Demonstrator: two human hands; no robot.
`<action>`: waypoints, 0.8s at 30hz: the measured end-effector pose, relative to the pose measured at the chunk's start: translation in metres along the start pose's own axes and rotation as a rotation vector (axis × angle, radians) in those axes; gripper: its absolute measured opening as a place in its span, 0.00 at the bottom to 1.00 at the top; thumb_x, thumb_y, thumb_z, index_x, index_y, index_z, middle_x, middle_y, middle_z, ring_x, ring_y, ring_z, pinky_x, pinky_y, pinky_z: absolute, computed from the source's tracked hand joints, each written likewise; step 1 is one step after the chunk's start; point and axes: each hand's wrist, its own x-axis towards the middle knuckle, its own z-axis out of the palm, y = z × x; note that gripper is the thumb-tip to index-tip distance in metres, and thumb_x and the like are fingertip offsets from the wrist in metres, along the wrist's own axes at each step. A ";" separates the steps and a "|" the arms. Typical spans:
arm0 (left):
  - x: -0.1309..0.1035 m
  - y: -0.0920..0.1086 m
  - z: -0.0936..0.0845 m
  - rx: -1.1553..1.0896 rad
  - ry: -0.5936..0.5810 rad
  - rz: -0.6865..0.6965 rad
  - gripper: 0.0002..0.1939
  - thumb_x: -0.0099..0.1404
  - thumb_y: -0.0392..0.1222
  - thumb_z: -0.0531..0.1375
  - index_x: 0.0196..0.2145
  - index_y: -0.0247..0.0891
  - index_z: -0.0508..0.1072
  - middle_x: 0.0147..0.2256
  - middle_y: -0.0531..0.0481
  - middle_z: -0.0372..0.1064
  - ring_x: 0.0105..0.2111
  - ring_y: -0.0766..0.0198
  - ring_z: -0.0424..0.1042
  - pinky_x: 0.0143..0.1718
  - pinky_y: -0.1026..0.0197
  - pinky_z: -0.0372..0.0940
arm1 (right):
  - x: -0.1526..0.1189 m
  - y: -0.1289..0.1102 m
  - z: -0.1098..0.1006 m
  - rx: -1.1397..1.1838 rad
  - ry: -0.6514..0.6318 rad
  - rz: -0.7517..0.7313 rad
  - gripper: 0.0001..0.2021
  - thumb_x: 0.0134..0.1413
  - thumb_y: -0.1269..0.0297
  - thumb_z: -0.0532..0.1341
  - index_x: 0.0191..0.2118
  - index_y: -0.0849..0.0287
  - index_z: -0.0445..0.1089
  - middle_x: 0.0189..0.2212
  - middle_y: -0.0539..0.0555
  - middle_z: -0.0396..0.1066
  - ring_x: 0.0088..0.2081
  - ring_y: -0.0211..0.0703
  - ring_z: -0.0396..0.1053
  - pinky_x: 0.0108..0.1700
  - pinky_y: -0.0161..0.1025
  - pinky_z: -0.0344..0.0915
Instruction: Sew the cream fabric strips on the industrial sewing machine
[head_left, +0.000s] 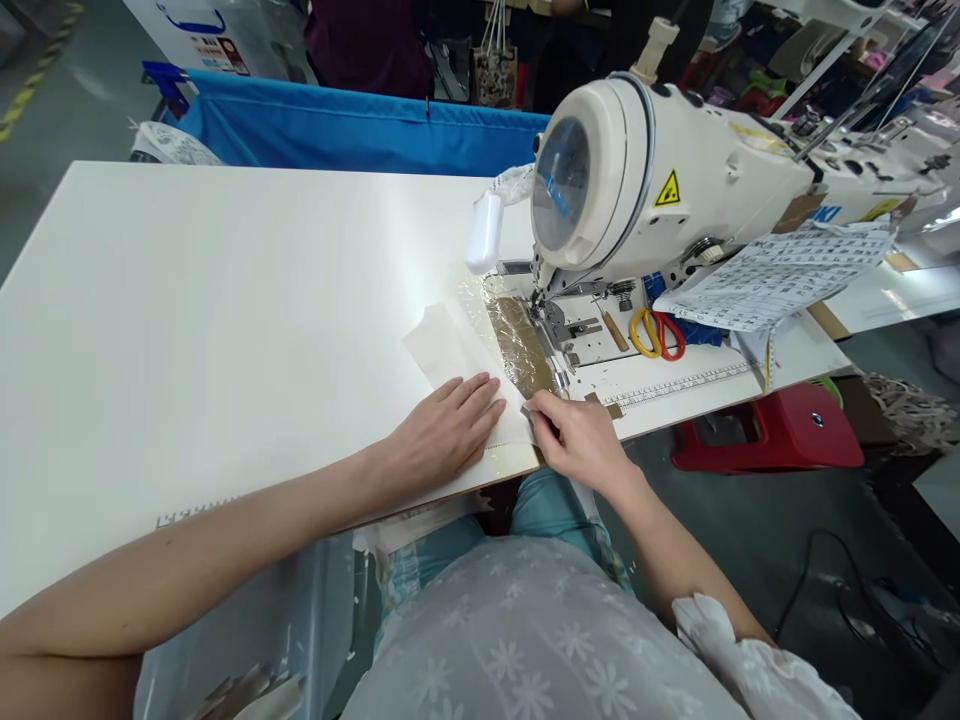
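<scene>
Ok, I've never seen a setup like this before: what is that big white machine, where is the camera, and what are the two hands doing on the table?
The camera sits on the person's head and looks down over their arms, so you see what they see. The big white body is an industrial sewing machine standing on a white table. Its needle area is low at its left end, above a metal plate.

A pale piece of fabric lies flat on the table, with a brownish strip running along its edge toward the needle. The left hand rests flat on the fabric, palm down. The right hand pinches the near end of the strip at the fabric's edge.

Beside the needle lie scissors with yellow and red handles, and a printed paper sheet rests on the machine. Behind the table is a blue cloth bin.
</scene>
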 end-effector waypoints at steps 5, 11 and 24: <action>-0.001 -0.003 0.000 -0.082 0.009 0.082 0.20 0.74 0.34 0.49 0.60 0.29 0.66 0.62 0.38 0.63 0.63 0.51 0.60 0.62 0.46 0.58 | -0.005 0.002 0.013 0.143 0.108 0.020 0.12 0.66 0.64 0.48 0.40 0.56 0.68 0.23 0.48 0.72 0.23 0.39 0.67 0.28 0.34 0.52; 0.000 0.001 -0.003 -0.084 0.038 0.059 0.19 0.74 0.39 0.50 0.59 0.31 0.68 0.60 0.38 0.65 0.62 0.51 0.62 0.62 0.47 0.59 | -0.008 0.000 0.018 0.128 0.166 0.034 0.12 0.66 0.64 0.49 0.42 0.57 0.69 0.25 0.50 0.76 0.25 0.40 0.70 0.28 0.34 0.53; 0.003 0.004 -0.002 -0.046 0.058 0.077 0.18 0.73 0.38 0.52 0.57 0.29 0.69 0.58 0.37 0.67 0.60 0.48 0.64 0.58 0.48 0.62 | -0.006 -0.003 0.026 0.075 0.255 -0.011 0.11 0.66 0.67 0.51 0.41 0.58 0.70 0.28 0.50 0.77 0.27 0.38 0.73 0.27 0.34 0.52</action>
